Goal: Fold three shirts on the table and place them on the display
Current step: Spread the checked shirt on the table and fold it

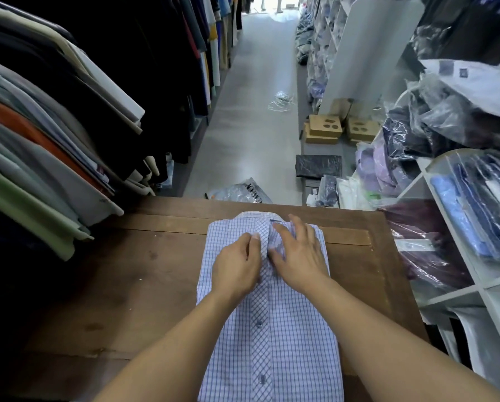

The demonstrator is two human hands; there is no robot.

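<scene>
The shirt (272, 329) lies lengthwise on the table (127, 285), collar (254, 215) toward the far edge. Just below the collar, the left hand (237, 271) pinches the button strip (260, 314); the right hand (298, 256) presses flat, fingers spread.

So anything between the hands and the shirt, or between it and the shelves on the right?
Hands: nothing. The left hand pinches the checked shirt at its placket, and the right hand lies flat on it. Bare table runs to the white shelves; the nearest cubbies already hold bagged shirts.
</scene>
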